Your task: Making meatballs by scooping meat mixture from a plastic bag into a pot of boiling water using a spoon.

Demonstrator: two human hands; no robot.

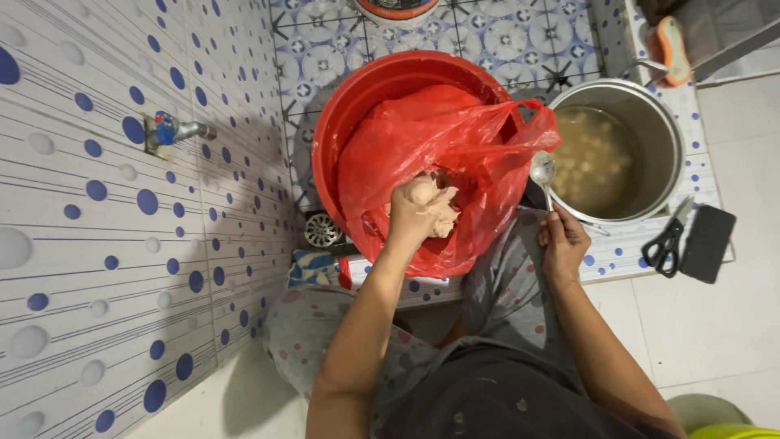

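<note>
My left hand (pixel 416 213) reaches into a red plastic bag (pixel 455 142) that lines a red bucket (pixel 357 97), and it squeezes a lump of pale pink paste (pixel 443 213). My right hand (pixel 562 244) holds a metal spoon (pixel 543 172) by its handle, bowl up, between the bag and a steel pot (pixel 660 122). The pot holds cloudy liquid with several pale balls (pixel 591 158) floating in it.
A blue-dotted tiled wall with a tap (pixel 172 130) is at the left. A floor drain (pixel 322 231) lies beside the bucket. Black scissors (pixel 668 242) and a dark phone (pixel 707 242) rest on the tiled ledge right of the pot. My knees are below.
</note>
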